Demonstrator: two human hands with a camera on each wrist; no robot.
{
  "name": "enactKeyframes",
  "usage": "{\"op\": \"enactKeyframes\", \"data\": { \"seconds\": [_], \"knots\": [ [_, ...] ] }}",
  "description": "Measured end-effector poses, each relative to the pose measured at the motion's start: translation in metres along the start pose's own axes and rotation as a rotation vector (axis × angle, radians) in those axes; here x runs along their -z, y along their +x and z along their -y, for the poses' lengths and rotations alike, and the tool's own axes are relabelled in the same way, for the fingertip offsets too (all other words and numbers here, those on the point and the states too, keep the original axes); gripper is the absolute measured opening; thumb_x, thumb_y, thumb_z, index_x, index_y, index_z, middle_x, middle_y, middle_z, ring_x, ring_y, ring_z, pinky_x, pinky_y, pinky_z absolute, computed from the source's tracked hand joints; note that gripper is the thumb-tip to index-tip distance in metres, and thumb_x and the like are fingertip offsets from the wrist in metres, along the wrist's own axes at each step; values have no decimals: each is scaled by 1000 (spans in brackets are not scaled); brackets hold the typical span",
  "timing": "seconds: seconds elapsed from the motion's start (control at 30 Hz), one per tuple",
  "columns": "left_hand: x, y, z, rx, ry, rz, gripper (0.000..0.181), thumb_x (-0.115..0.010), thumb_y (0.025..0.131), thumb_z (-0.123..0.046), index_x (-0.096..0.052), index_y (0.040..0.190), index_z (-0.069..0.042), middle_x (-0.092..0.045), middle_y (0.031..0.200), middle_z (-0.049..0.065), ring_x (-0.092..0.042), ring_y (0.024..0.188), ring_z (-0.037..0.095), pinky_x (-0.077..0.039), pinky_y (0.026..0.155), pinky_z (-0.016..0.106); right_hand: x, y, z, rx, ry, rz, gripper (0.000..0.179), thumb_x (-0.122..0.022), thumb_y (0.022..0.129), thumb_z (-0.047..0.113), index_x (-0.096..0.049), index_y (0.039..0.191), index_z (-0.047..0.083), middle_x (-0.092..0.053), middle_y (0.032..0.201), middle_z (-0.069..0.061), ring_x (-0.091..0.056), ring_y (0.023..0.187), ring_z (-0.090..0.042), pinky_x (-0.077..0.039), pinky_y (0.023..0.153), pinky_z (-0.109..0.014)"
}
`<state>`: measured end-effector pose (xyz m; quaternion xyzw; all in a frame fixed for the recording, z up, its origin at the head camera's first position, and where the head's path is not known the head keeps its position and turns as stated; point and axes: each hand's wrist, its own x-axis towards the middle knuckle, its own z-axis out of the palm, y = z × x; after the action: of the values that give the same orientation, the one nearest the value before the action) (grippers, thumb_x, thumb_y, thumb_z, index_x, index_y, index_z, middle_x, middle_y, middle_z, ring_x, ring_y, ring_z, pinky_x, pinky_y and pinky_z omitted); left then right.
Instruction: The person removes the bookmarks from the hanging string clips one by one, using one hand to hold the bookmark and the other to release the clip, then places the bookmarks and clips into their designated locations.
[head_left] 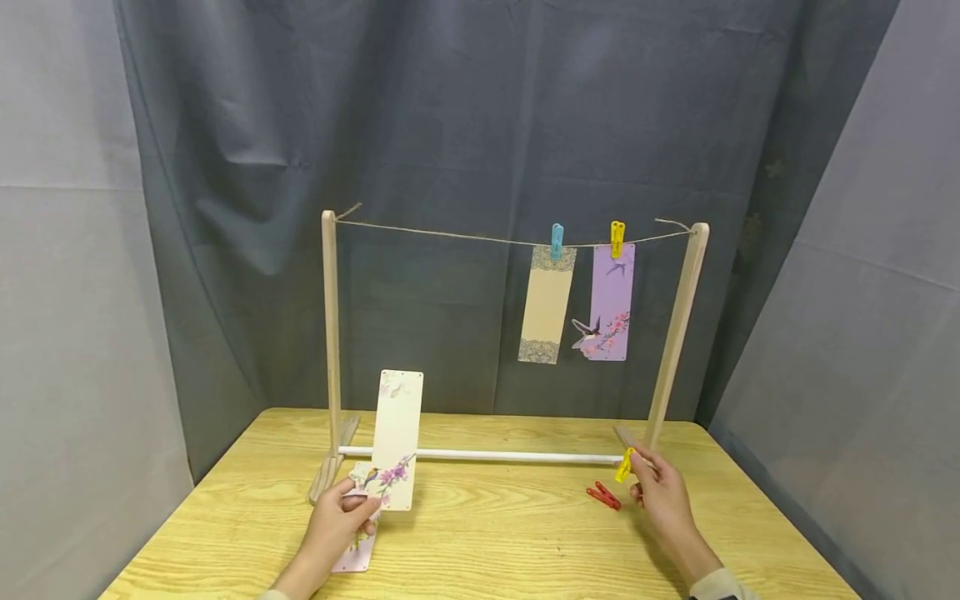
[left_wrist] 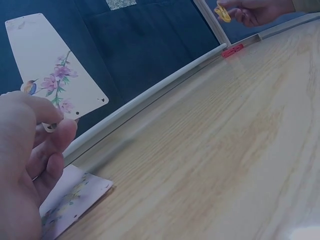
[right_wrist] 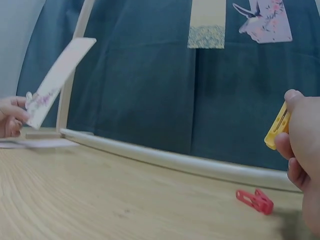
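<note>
My left hand (head_left: 335, 522) pinches the lower end of a cream bookmark (head_left: 397, 433) printed with purple blossoms and a small bird, holding it upright above the table. A pale purple bookmark (head_left: 358, 552) lies on the table beneath that hand, partly hidden by it. In my right hand (head_left: 664, 497) a yellow clothespin (head_left: 624, 465) is pinched between thumb and fingers, near the foot of the right post. On the table just left of this hand lies a red clothespin (head_left: 603, 495).
A twine line (head_left: 450, 234) runs between two wooden posts (head_left: 331, 333). From it hang a beige lace-patterned bookmark (head_left: 547, 308) under a blue clothespin (head_left: 557, 241) and a purple swallow bookmark (head_left: 611, 292) under another yellow clothespin (head_left: 617, 239). A white rod (head_left: 517, 457) joins the posts low down.
</note>
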<state>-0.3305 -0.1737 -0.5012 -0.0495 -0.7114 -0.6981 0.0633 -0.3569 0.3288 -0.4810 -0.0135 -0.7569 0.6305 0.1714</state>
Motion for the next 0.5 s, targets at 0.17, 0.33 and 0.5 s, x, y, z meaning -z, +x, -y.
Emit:
{"op": "enactKeyframes", "data": {
  "seconds": [0.17, 0.33, 0.5],
  "knots": [
    [4, -5, 0, 0, -7, 0, 42, -75, 91, 1, -34, 81, -4, -59, 62, 11, -62, 53, 21, -44, 50, 22, 7, -2, -12, -22, -77, 7, 46, -53, 111, 27, -48, 150, 3, -72, 107, -13, -58, 66, -15, -50, 58, -26],
    [6, -10, -2, 7, 16, 6, 37, -76, 90, 0, -41, 83, -2, -66, 72, 20, -63, 55, 22, -43, 49, 22, 11, 0, -23, -7, -131, 2, 46, -54, 110, 26, -49, 148, 1, -71, 117, -20, -61, 69, -20, -52, 61, -27],
    [9, -13, -2, 5, 35, 19, 33, -77, 91, -1, -44, 85, 2, -69, 78, 24, -63, 55, 20, -42, 49, 22, 7, 0, -29, 13, -178, -6, 40, -55, 110, 23, -53, 143, 0, -71, 115, -24, -62, 67, -20, -51, 58, -25]
  ]
}}
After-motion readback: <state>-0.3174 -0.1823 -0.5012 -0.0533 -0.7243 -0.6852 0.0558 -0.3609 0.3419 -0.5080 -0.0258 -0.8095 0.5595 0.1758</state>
